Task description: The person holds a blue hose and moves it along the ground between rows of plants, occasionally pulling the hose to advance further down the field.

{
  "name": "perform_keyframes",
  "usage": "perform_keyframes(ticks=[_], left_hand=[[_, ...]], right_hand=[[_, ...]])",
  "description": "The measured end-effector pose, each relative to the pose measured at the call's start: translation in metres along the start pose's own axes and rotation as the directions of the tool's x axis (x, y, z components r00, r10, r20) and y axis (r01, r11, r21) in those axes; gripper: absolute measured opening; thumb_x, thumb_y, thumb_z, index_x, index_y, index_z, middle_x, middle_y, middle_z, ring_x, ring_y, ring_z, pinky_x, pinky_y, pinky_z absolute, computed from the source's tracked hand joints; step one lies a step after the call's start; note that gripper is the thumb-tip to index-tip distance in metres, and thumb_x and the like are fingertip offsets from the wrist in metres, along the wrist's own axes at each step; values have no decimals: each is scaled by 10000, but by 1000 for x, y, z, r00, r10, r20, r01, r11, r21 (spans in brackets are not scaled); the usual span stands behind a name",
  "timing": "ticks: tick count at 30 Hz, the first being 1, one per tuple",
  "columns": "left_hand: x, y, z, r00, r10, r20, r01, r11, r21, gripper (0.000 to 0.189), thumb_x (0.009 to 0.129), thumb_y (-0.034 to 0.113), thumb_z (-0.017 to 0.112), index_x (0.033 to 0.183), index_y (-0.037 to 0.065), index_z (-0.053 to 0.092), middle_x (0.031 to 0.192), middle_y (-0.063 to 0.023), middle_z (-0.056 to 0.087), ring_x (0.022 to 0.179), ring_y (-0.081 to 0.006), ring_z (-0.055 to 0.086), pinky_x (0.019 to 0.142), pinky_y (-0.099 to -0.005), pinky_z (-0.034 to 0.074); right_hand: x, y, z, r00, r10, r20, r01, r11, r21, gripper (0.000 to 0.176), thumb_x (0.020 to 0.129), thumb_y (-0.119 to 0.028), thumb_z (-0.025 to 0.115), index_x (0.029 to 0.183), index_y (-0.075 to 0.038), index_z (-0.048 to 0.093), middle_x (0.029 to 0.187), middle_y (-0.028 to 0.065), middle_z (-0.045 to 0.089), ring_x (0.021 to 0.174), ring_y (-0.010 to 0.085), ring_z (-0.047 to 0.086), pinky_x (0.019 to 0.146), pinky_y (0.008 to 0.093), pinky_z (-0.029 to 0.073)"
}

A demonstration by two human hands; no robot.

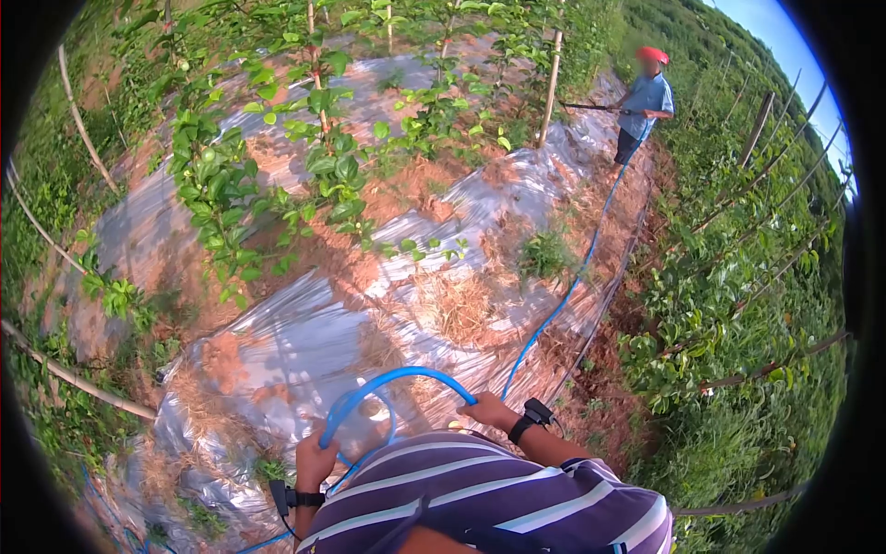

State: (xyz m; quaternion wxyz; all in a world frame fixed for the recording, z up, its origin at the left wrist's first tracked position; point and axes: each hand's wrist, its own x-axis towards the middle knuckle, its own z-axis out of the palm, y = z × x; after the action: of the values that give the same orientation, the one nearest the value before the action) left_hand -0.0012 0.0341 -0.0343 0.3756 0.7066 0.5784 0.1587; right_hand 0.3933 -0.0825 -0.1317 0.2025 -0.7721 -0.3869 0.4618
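Observation:
A blue hose (406, 372) arches between my two hands in front of my striped shirt. My left hand (317, 459) is closed round the hose at the lower left of the arch. At its right end, my right hand (489, 411) grips the hose too. More loops of hose hang behind the arch, partly hidden by my body. From near my right hand the hose runs up along the path toward a person (646, 97) in a red cap and blue shirt, who holds a long dark rod (595, 107).
Silvery plastic sheeting (295, 337) covers the red soil, with dry straw (459, 307) on it. Leafy plants on stakes (554, 83) stand ahead and left. Dense green growth (720, 295) and leaning poles (759, 127) line the right. A dark line lies beside the hose.

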Motion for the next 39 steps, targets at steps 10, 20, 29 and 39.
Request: perform_keyframes(ticks=[10, 20, 29, 39], left_hand=[[6, -2, 4, 999, -21, 41, 22, 999, -31, 244, 802, 244, 650, 928, 37, 671, 671, -182, 608, 589, -299, 586, 582, -390, 453], [13, 66, 24, 995, 22, 100, -30, 996, 80, 276, 800, 240, 695, 830, -34, 676, 584, -117, 578, 557, -153, 526, 556, -360, 432], [33, 75, 80, 967, 121, 225, -139, 988, 63, 295, 781, 250, 695, 812, -42, 663, 590, -140, 576, 554, -199, 549, 550, -382, 427], [4, 102, 91, 994, -3, 109, 2, 1000, 14, 269, 796, 231, 706, 841, -30, 660, 556, -46, 511, 548, -105, 467, 519, -331, 387]], right_hand=[[0, 0, 0, 1000, 3, -17, -2, 998, 65, 407, 785, -400, 746, 730, -2, 683, 640, 67, 608, 611, 146, 537, 601, 351, 451], [-9, 44, -35, 994, 69, -80, -52, 980, 193, 359, 776, -353, 751, 783, 4, 717, 690, 94, 656, 661, 169, 601, 646, 335, 475], [-1, 98, -54, 991, 98, -95, -74, 970, 231, 407, 771, -409, 743, 787, -4, 706, 695, 132, 655, 668, 210, 620, 661, 387, 482], [33, 106, -74, 1000, 7, 22, -9, 997, 75, 470, 759, -460, 711, 795, 8, 696, 716, 181, 662, 652, 267, 626, 634, 411, 476]])
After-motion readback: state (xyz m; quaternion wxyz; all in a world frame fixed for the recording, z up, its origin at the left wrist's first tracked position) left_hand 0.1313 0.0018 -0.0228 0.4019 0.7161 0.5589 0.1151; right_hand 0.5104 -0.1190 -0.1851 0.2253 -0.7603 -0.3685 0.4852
